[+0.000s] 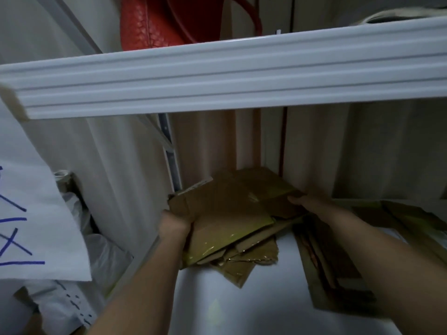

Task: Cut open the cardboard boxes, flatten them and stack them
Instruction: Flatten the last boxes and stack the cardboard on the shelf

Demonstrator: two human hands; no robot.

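Stacking step. Our left hand (174,224) grips the flattened box (225,213) at its 9 o'clock edge; our right hand (304,201) holds the 3 o'clock edge, fingers hidden behind it. The box rests on the cardboard pile (249,257) at frame centre on the lower shelf (242,305). We should square edges before letting go. More flattened cardboard (338,262) lies at 4 o'clock. The white upper shelf (217,78) at 12 o'clock limits headroom; bags (79,238) crowd 8 o'clock.
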